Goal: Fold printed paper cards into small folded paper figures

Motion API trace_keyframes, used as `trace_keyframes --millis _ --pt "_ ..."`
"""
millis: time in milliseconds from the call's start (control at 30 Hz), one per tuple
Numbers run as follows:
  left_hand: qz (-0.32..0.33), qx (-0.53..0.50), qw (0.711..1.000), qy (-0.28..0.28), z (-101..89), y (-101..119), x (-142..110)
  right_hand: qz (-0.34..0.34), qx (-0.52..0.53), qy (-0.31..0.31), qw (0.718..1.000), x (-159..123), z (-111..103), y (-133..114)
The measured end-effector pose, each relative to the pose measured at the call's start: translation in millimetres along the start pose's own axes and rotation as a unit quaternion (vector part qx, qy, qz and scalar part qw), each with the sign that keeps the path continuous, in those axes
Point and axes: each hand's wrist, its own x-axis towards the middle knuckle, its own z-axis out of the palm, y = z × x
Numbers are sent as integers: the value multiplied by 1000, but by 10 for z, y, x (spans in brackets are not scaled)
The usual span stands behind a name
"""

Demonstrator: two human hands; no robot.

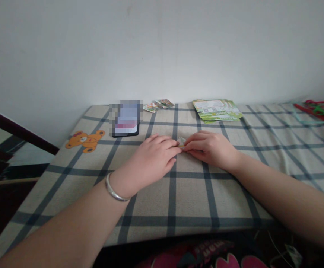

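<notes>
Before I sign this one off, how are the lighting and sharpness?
Head view: soft light, wall brighter toward its lower middle, lower-left corner dark; head view: coarse pixelation across the smartphone; head view: paper piece between left hand and right hand mostly covered, details unclear.

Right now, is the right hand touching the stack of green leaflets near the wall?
Apart. The head view shows a strip of checked tablecloth between the right hand and the near edge of the green leaflets.
</notes>
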Motion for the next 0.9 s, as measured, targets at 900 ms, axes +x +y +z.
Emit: trace_keyframes --millis 900 --pt "-9 46 999 18 -141 13 -43 16 -100 -69 992 -30 -177 -56"
